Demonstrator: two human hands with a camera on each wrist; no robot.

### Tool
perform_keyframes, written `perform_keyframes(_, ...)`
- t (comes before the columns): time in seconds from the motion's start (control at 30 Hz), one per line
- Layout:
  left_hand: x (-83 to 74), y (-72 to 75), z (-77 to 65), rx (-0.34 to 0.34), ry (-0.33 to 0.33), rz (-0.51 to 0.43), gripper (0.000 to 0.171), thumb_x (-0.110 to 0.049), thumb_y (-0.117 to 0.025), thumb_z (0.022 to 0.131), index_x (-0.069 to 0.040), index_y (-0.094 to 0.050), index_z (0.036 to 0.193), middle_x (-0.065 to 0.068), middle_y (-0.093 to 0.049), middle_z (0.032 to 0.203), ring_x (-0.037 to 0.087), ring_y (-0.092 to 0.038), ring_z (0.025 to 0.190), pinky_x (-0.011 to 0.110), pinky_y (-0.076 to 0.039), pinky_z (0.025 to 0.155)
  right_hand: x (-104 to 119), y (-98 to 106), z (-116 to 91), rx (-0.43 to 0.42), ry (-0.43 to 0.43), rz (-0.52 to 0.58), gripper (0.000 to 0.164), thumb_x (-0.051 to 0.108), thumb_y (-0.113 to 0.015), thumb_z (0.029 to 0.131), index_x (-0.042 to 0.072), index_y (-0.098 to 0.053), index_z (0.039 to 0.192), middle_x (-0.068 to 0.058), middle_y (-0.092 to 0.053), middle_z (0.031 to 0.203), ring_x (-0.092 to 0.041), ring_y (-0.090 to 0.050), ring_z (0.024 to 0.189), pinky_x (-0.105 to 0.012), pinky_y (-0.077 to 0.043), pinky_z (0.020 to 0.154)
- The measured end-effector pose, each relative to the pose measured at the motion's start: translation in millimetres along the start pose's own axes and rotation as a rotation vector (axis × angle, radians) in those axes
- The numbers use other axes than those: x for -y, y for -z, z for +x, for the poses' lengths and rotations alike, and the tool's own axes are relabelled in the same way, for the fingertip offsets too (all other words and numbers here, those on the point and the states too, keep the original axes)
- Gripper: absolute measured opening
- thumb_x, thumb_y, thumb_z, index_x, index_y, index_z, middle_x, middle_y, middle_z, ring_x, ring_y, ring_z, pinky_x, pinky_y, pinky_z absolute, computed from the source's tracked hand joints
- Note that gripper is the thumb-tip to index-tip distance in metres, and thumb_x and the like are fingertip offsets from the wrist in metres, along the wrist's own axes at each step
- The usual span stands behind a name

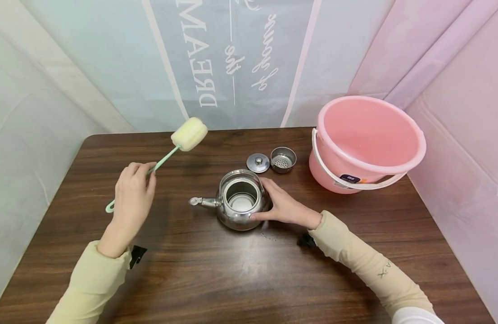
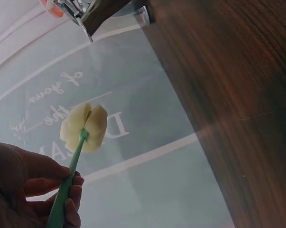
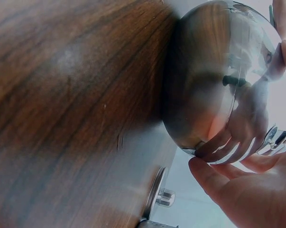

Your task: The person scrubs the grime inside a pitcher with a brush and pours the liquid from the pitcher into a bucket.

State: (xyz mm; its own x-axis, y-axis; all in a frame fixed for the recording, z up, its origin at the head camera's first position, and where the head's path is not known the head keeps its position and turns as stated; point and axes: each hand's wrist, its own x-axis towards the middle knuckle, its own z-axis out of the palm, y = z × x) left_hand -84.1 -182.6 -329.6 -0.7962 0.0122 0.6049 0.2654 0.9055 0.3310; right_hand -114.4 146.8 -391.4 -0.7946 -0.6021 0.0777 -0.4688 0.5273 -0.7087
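My left hand (image 1: 133, 191) grips the green handle of a sponge bottle brush (image 1: 190, 134), its pale yellow head raised to the upper right, level with the table's back edge in the head view. In the left wrist view, thumb and fingers close round the handle beneath the split sponge head (image 2: 84, 127). A shiny steel teapot (image 1: 237, 222) stands lidless on the table, spout to the left, its inside showing. My right hand (image 1: 284, 207) holds the teapot's right side, thumb in front and fingers behind. The right wrist view shows fingers against the pot's rounded body (image 3: 214, 80).
Behind the teapot lie its steel lid (image 1: 258, 163) and a perforated strainer cup (image 1: 283, 159), side by side. A pink bucket (image 1: 366, 135) with a white handle stands at the back right. The dark wooden table (image 1: 241, 288) ends at a printed cloth (image 1: 249, 67) behind.
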Motion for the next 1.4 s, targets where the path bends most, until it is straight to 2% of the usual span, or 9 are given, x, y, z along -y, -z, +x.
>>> perform_keyframes(0.3,6.3,-6.1,-2.3,0.031,0.035,-0.011,0.020,0.010,-0.052,0.083,0.015,-0.060,0.101,0.026,-0.053,0.085,0.040,-0.049,0.075,0.048,-0.041,0.065,0,0,0,0.002,-0.003,-0.006,0.093,0.044,-0.077,0.068,0.011,-0.028,0.139,-0.007,-0.038,0.134,-0.017,-0.039,0.122,-0.038,-0.033,0.101)
perform_keyframes(0.6,6.8,-6.5,-3.6,0.097,0.099,0.017,0.027,0.013,-0.045,0.080,0.019,-0.057,0.103,0.030,-0.051,0.087,0.045,-0.049,0.076,0.051,-0.039,0.065,0,0,0,-0.001,-0.001,-0.007,0.093,0.044,-0.077,0.068,0.010,-0.028,0.139,-0.008,-0.037,0.135,-0.018,-0.037,0.123,-0.039,-0.032,0.101)
perform_keyframes(0.73,8.7,-6.5,-5.1,0.111,0.100,0.035,0.027,0.014,-0.045,0.079,0.020,-0.057,0.103,0.031,-0.051,0.086,0.046,-0.049,0.075,0.051,-0.039,0.066,0,0,0,0.004,-0.002,-0.008,0.092,0.046,-0.076,0.068,0.011,-0.028,0.140,-0.007,-0.037,0.135,-0.017,-0.036,0.124,-0.038,-0.032,0.102)
perform_keyframes(0.97,10.9,-6.0,-7.9,0.189,0.128,0.062,0.027,0.013,-0.046,0.080,0.021,-0.055,0.104,0.034,-0.049,0.089,0.048,-0.048,0.077,0.052,-0.039,0.067,1,1,0,0.006,0.000,0.000,0.091,0.046,-0.076,0.069,0.012,-0.029,0.139,-0.006,-0.037,0.134,-0.016,-0.036,0.124,-0.037,-0.032,0.102)
perform_keyframes(1.4,18.6,-8.6,-13.9,0.272,0.157,0.079,0.028,0.014,-0.045,0.079,0.023,-0.054,0.103,0.036,-0.049,0.088,0.050,-0.049,0.076,0.053,-0.040,0.067,1,1,0,0.009,-0.003,0.001,0.091,0.045,-0.076,0.068,0.011,-0.029,0.139,-0.006,-0.038,0.134,-0.016,-0.038,0.123,-0.037,-0.033,0.101)
